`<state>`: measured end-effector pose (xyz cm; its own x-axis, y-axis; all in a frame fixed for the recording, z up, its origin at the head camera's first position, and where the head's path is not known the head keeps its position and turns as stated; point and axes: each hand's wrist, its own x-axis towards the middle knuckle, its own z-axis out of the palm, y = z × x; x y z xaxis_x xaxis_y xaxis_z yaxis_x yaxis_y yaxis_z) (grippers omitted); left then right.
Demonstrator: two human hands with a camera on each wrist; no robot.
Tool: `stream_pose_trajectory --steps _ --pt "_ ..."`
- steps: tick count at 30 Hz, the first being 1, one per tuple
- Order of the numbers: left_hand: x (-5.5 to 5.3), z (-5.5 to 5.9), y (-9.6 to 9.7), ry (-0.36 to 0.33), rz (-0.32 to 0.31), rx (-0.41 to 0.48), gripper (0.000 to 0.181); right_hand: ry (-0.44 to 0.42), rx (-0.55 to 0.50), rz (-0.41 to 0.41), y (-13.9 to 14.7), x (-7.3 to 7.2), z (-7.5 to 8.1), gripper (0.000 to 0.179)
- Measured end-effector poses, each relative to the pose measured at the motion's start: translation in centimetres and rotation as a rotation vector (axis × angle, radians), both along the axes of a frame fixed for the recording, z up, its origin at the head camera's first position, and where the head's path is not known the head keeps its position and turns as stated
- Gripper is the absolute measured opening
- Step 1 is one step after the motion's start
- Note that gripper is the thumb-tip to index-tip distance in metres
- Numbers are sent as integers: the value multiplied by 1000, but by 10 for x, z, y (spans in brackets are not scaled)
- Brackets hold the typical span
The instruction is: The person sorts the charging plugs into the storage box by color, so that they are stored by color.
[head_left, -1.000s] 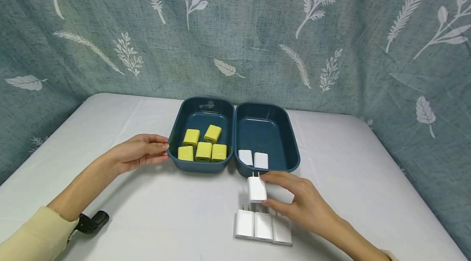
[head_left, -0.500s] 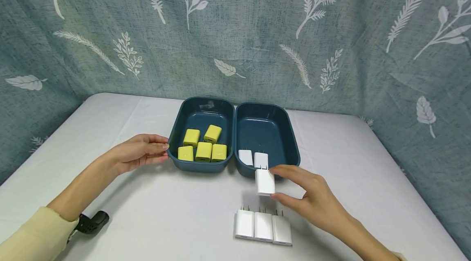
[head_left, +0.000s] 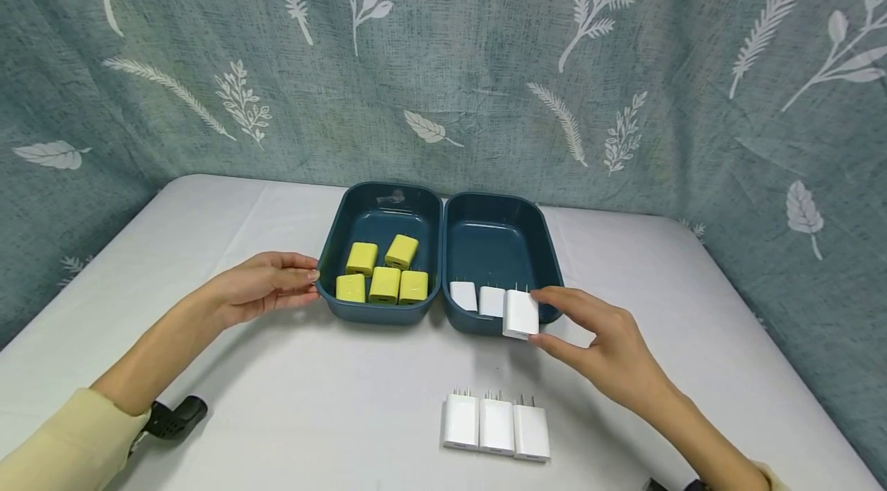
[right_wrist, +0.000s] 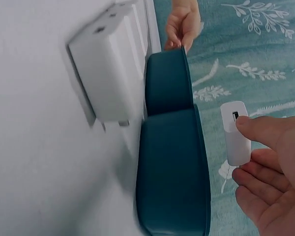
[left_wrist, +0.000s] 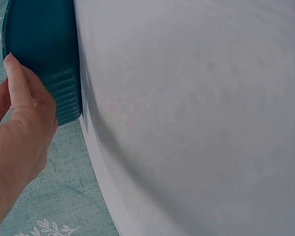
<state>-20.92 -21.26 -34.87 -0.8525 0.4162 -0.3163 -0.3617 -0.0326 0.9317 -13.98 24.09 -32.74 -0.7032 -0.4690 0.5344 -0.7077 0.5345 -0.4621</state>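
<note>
My right hand (head_left: 606, 337) pinches a white USB wall charger (head_left: 520, 312) between thumb and fingers, its prongs pointing away from me. In the head view this charger overlaps the front rim of the right dark blue bin (head_left: 463, 322). Two white chargers (head_left: 463, 295) lie inside that bin along its front. With thumb and fingertips at the rim, my left hand (head_left: 259, 289) holds the left side of the other dark blue bin (head_left: 377, 314), which contains several yellow charger blocks (head_left: 384, 285). Its fingers (left_wrist: 22, 91) lie along the outer wall in the left wrist view.
Three white chargers (head_left: 497, 425) lie side by side on the white-covered table (head_left: 312, 414), nearer me than the bins. The bins stand against each other near the back edge. Behind them hangs a green leaf-patterned curtain (head_left: 485, 52).
My right hand has moved right and farther from me with the charger, from in front of the right bin to over its front rim. The left hand stays at the left bin.
</note>
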Motion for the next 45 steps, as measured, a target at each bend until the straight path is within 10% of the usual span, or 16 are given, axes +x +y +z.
stream_pose_trajectory --steps 45 --pt "-2 -1 -1 -6 10 -7 39 -15 84 -152 23 -41 -14 46"
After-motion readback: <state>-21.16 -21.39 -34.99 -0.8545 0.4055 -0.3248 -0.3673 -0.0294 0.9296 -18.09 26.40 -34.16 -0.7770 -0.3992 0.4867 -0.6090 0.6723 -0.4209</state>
